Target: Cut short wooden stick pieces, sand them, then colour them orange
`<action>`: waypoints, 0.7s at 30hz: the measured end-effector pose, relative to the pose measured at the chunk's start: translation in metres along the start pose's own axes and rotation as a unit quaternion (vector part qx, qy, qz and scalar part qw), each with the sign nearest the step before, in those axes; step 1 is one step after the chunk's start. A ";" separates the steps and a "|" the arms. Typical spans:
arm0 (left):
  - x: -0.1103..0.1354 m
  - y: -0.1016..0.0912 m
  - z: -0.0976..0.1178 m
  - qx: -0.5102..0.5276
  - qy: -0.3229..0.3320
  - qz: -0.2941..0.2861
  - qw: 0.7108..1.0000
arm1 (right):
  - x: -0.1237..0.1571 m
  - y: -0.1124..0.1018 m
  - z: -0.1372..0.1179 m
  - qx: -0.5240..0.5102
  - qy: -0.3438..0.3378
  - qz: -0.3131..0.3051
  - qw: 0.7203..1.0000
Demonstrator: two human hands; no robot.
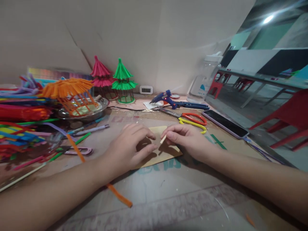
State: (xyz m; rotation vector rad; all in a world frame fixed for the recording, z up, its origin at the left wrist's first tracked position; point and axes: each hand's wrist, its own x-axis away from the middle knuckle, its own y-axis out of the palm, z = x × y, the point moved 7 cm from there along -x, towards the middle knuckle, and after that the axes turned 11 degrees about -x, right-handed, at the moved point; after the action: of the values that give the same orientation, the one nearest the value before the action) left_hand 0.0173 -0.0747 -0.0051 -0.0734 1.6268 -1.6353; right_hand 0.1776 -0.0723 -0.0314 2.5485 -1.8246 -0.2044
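Right hand [184, 138]: one, its grip clamping on one short pale stick between thumb and fingers
Stick [163, 139]: one, jutting from the right fingertips and slanting over the board
Left hand [134, 142]: one, its thumb and fingers standing apart, hovering beside the stick and over the left part of the board
Board [169, 153]: one thin, pale piece, lying on the bench [168, 189] beneath both hands
Tower models: two, one pink [98, 73] and one green [122, 84], standing side by side at the far left
Orange model [66, 86]: one, leaning at the left, appearing to be standing in one metal bowl [69, 116]
Pipe cleaners [24, 112]: many, too bunched to count, heaping at the left
Orange strip [120, 196]: one, passing under the left forearm
Tools: one glue gun [165, 95], one pair of pliers [192, 105] and one pair of scissors [184, 115], lying beyond the right hand
Phone [225, 123]: one, lying at the right
Timer [146, 89]: one, standing at the far side
Bottle [203, 80]: one, standing far right
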 end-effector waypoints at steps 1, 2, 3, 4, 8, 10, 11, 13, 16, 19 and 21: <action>0.000 -0.002 0.002 0.005 0.008 0.014 1.000 | 0.001 0.004 -0.001 0.016 -0.003 -0.007 1.000; 0.000 -0.004 0.005 0.009 0.017 0.024 1.000 | 0.001 0.007 -0.003 0.029 -0.007 -0.012 0.999; 0.000 -0.005 0.008 0.011 0.027 0.033 0.999 | 0.002 0.010 -0.004 0.040 -0.013 -0.015 0.999; 0.001 -0.007 0.010 0.012 0.036 0.041 0.998 | 0.003 0.011 -0.005 0.050 -0.020 -0.015 0.998; 0.004 -0.013 0.013 0.030 0.044 0.069 0.996 | 0.008 0.018 -0.011 0.137 -0.070 -0.025 0.988; 0.004 -0.014 0.012 0.041 0.039 0.077 0.995 | 0.011 0.023 -0.015 0.182 -0.115 -0.040 0.976; 0.004 -0.015 0.011 0.044 0.038 0.080 0.995 | 0.012 0.025 -0.017 0.197 -0.134 -0.049 0.970; 0.004 -0.016 0.010 0.044 0.036 0.084 0.995 | 0.013 0.028 -0.019 0.216 -0.159 -0.064 0.961; 0.003 -0.016 0.009 0.037 0.026 0.082 0.996 | 0.014 0.031 -0.020 0.231 -0.172 -0.079 0.954; 0.004 -0.016 0.008 0.031 0.016 0.083 0.996 | 0.014 0.032 -0.020 0.233 -0.176 -0.088 0.952; 0.004 -0.017 0.008 0.028 0.016 0.093 0.995 | 0.014 0.032 -0.020 0.233 -0.177 -0.091 0.952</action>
State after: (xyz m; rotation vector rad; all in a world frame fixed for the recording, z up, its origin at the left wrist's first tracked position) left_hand 0.0102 -0.0860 0.0091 0.1317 1.5608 -1.5443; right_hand 0.1544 -0.0977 -0.0107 3.1934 -1.9380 -0.2745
